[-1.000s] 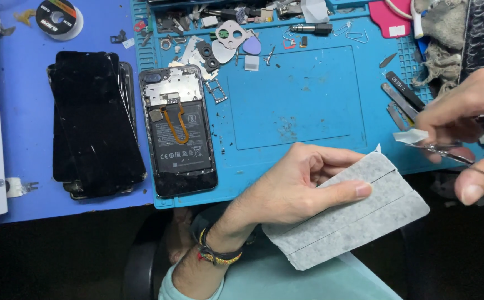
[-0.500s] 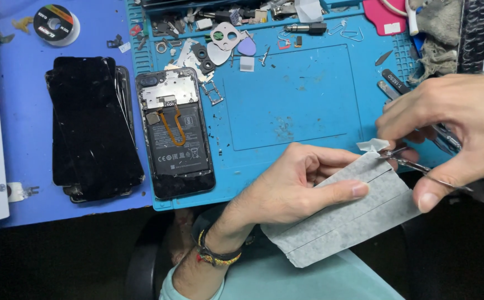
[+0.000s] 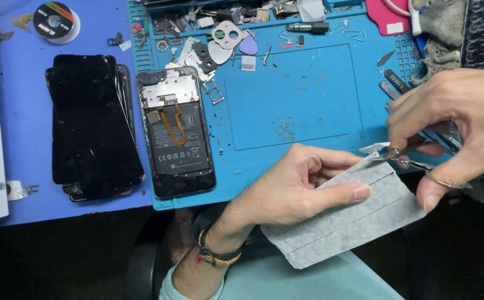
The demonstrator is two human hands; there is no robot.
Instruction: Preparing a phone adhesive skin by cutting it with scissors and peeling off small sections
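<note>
A blue work mat [image 3: 303,94] fills the upper middle of the frame, laid on a darker blue table top [image 3: 22,139] that runs to the left edge. Below both, the lower part of the frame is dark, apart from the person's pale teal clothing at the bottom centre.

Left of centre, an opened phone [image 3: 176,132] lies face down on the mat, its long axis running up and down the frame, battery and an orange flex cable exposed. To its left is a stack of black screen panels [image 3: 89,125], tilted slightly. A grey sheet of adhesive strips [image 3: 353,219] sits in the lower right, off the near edge of the mat; its long axis runs from lower left up to upper right, and its cut lines follow that axis.

The left hand [image 3: 295,186] grips the sheet from the left, thumb on top, fingers curled under. The right hand [image 3: 456,119] comes in from the right edge, closed on a pair of metal tweezers [image 3: 420,161]. The tweezer tips meet the sheet's upper right corner, where a small white tab [image 3: 374,148] is lifted. So the right hand is nearest the peeling end.

Small parts, screws and a roll of tape [image 3: 56,21] lie along the top of the frame.
</note>
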